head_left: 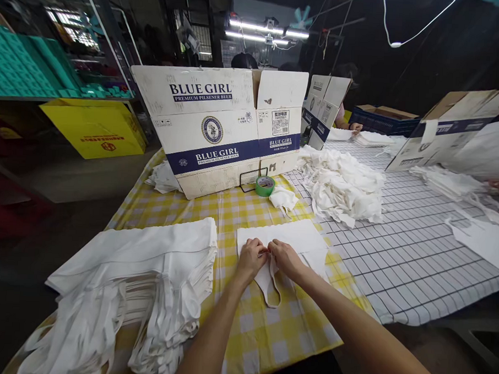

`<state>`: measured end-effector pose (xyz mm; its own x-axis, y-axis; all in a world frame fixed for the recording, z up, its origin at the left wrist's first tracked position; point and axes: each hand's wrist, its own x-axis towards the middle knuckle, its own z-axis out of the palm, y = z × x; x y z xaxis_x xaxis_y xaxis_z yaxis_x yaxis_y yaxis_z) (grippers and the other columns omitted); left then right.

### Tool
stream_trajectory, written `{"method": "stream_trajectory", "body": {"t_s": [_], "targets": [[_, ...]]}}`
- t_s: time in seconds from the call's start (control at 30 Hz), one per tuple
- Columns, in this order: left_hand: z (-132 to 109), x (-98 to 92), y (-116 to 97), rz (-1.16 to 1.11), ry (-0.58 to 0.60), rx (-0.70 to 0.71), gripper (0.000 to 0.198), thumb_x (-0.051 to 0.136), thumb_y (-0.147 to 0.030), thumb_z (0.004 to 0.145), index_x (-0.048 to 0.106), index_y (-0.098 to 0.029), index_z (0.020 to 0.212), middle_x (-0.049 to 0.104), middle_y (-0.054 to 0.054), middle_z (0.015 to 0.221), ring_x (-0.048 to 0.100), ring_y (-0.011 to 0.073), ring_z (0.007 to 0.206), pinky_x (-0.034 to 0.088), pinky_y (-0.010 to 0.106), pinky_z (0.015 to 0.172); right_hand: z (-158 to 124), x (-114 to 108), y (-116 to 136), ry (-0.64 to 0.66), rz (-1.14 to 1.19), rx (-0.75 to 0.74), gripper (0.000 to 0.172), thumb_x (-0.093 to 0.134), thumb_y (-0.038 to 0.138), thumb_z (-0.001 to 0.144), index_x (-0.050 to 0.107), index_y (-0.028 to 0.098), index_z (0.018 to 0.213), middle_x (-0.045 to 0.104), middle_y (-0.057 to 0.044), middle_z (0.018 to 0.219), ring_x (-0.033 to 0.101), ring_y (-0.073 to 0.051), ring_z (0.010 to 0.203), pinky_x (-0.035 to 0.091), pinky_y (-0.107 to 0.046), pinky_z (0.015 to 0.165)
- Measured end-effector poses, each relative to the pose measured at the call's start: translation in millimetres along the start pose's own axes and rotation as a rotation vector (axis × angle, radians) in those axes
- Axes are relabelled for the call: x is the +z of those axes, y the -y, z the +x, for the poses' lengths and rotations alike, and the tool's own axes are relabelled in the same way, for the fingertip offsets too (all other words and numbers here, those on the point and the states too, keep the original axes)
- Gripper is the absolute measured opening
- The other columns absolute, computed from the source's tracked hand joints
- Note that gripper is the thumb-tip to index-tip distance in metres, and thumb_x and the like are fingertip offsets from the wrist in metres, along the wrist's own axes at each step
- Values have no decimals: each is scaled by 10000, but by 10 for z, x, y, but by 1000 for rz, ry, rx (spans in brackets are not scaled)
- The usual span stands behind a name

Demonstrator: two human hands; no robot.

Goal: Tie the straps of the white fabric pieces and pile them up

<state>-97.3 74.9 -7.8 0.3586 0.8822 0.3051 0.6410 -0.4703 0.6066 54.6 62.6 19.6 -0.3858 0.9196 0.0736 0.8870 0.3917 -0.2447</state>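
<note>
- Right now both my hands sit together on a flat white cloth bag [286, 238] that lies on the yellow-checked cloth of the desk [248, 209], near its front edge and roughly at the middle of that edge.
- My left hand [251, 257] and right hand [285, 257] meet at the bag's near edge, where its handle loop [272, 290] hangs down toward me.
- The fingers of both hands are curled shut, pinching the cloth at the root of the handle; the fingertips themselves are tucked under, so I cannot see how deep the pinch goes.
- The bag's long axis runs left to right along the front edge, its body stretching away from my knuckles toward the back of the desk; the handle points the other way, at me.
- Neither hand is nearer: both touch the same spot, with the right covering slightly more of the bag.
- Toward the front left corner lies a thick stack of finished bags [146, 271], well apart from my hands.
- Behind the bag stand a green tape roll [265, 185] and a Blue Girl carton [219, 130]; a loose heap of white cloth [340, 185] lies at the back right.
</note>
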Motion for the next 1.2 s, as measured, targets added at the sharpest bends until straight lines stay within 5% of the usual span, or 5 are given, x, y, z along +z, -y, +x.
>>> {"method": "stream_trajectory", "body": {"t_s": [0.6,0.83,1.07,1.2], "targets": [[-25,30,-35,96,0,5,76,561,-235,784,606,-187,746,563,17,845,463,172,866,372,311,769,-18,92,-67,-94,-3,-63,165,409,39,808,505,166,766,536,-24,744,476,-130,638,317,-237,587],[-24,30,-50,134,11,-1,85,515,-118,766,561,-186,743,552,19,826,456,176,852,369,309,744,56,99,-10,-75,60,-173,183,427,18,774,538,162,758,564,-45,774,502,-144,688,361,-246,662],[-30,34,-53,139,11,3,83,519,-161,779,549,-189,706,550,17,840,452,176,865,369,314,762,-80,109,-2,-181,211,-86,243,390,29,758,585,161,815,595,-30,775,525,-123,664,385,-219,624],[-30,20,-75,137,14,3,76,503,-186,793,566,-189,752,541,21,852,449,179,867,370,325,779,-216,60,101,-265,638,79,286,416,105,763,640,190,921,643,-17,796,559,-141,708,414,-242,664]]}}
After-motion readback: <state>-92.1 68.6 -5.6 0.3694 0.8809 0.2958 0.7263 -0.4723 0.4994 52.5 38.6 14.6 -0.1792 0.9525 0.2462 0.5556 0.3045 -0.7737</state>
